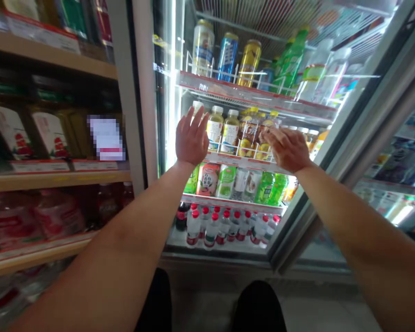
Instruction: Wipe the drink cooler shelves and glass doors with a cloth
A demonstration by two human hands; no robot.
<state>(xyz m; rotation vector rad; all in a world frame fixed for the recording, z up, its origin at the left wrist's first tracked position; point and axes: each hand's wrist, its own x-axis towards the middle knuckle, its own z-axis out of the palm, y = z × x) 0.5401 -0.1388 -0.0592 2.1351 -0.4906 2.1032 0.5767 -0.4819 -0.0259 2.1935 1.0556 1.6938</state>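
Both my arms reach into an open drinks fridge (166, 138). My left hand (191, 137) is raised with its fingers spread, in front of a white-capped bottle at the left end of the second shelf (235, 160). My right hand (286, 148) hovers palm down, fingers loosely apart, by the amber tea bottles (249, 133) on that shelf. Pale yellow bottles with white caps (223, 130) stand between my two hands. Neither hand holds anything.
The glass fridge door (366, 120) stands open at the right. The top shelf carries cans and green bottles (290, 60), a lower one green bottles (269, 186), the bottom red-capped water bottles (224, 226). Wooden shelves (55, 177) with boxed goods stand at the left.
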